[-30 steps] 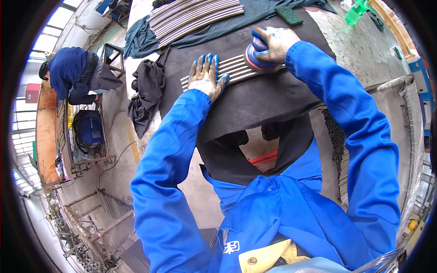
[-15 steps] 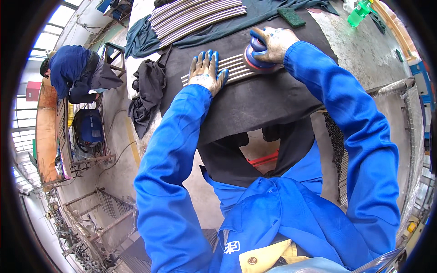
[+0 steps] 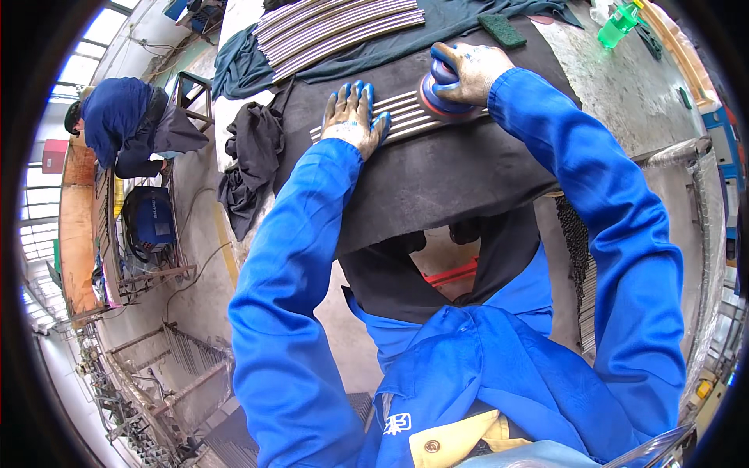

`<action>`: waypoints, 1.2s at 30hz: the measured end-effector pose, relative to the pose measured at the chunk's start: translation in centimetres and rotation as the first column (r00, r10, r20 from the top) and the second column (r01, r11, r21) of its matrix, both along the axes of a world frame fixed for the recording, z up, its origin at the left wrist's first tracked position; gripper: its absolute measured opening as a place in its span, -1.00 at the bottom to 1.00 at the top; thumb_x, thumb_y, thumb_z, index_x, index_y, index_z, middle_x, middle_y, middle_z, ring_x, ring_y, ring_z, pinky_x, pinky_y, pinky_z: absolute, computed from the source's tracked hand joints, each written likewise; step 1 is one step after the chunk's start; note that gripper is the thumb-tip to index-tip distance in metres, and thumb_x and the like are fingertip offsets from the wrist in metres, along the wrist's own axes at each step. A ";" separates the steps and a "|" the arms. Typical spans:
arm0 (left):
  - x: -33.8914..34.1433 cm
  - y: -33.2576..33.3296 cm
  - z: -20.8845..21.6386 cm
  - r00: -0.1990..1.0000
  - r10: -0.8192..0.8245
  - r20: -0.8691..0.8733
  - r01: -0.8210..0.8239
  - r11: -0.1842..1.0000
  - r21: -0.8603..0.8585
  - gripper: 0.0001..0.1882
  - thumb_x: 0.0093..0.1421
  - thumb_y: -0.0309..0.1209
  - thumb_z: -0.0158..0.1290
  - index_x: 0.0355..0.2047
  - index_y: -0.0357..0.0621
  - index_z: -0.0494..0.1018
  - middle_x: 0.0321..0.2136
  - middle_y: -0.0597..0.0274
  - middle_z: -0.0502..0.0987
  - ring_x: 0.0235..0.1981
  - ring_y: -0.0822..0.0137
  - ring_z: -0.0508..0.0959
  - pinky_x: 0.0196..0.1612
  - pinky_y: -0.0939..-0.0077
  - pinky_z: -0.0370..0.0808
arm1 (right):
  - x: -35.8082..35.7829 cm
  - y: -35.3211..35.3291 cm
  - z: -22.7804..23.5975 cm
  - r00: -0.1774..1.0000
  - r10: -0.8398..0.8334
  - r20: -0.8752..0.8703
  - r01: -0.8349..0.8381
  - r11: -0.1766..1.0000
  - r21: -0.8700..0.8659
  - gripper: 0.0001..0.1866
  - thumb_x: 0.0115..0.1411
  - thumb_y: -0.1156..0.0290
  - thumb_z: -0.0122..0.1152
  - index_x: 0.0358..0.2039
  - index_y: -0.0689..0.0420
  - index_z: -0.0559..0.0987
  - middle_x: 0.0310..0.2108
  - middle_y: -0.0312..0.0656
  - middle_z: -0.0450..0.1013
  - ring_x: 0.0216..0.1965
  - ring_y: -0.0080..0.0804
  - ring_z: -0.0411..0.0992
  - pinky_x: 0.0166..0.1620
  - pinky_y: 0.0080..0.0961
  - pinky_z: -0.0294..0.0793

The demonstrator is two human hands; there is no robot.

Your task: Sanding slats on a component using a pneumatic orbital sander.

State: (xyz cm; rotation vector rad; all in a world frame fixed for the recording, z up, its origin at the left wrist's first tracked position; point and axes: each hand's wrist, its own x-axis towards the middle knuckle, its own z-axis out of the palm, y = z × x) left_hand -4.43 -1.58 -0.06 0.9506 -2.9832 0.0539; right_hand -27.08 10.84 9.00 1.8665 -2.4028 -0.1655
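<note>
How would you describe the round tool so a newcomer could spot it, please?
On the worktable, find the black sheet and the silvery rods on it. The round tool rests on them, gripped by the right hand, its bluish, reddish-rimmed disc standing out among straight rods.

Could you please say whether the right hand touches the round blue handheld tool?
Touching: the head view shows the gloved right hand curled over the round blue handheld tool.

Bright; light thru L windows [image 3: 80,56], nearly blown out. Soft shadows, glints on metal rods [image 3: 337,33]. Fisheye bends edges, blk corners.
</note>
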 end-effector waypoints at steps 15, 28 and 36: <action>1.6 3.1 0.6 0.998 -0.047 -0.035 0.048 0.999 0.015 -0.28 0.34 0.07 -0.39 0.35 -0.14 -0.04 0.37 0.01 -0.04 0.40 0.02 -0.12 0.41 0.16 -0.26 | 1.3 1.8 1.5 0.997 -0.031 0.075 0.024 0.996 0.090 -0.22 0.08 -0.12 0.19 0.27 -0.10 0.22 0.00 -0.04 0.43 -0.05 -0.15 0.49 0.01 -0.34 0.48; 2.6 5.3 0.7 0.998 -0.052 -0.040 0.052 0.999 0.010 -0.28 0.33 0.05 -0.38 0.36 -0.15 -0.06 0.37 0.00 -0.05 0.40 0.03 -0.12 0.41 0.16 -0.27 | 2.0 2.9 1.3 0.997 -0.010 0.075 0.003 0.996 0.089 -0.21 0.09 -0.12 0.18 0.28 -0.10 0.21 -0.01 -0.03 0.43 -0.05 -0.14 0.49 0.01 -0.32 0.48; 3.1 5.8 0.5 0.995 -0.087 -0.043 0.087 0.996 -0.015 -0.27 0.33 0.03 -0.37 0.36 -0.16 -0.10 0.38 -0.02 -0.10 0.40 0.00 -0.13 0.41 0.14 -0.28 | 2.2 3.2 0.9 0.999 0.025 0.029 -0.026 0.998 0.060 -0.20 0.11 -0.21 0.15 0.29 -0.19 0.19 -0.01 -0.04 0.46 -0.08 -0.18 0.53 -0.07 -0.31 0.56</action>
